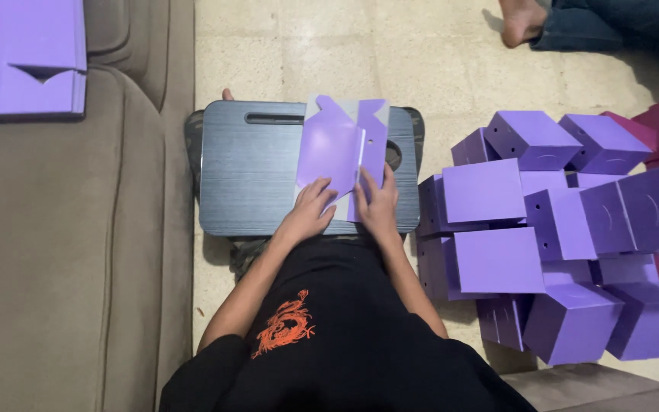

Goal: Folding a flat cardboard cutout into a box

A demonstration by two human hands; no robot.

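We're mid-fold on a flat purple box blank (339, 149) lying on the grey lap worktop (249, 172), left hand (310, 210) and right hand (377, 204) pressing it flat, grip unclenched; next crease needs firm edge pressure, finished purple boxes (558, 229) crowding our right, sofa (55, 252) left.

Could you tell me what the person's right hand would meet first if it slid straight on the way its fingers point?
The right hand points up the lap desk, its fingers on the flat purple cardboard. Going on, it would probably stay on that cardboard, then pass the desk's far edge to bare floor.
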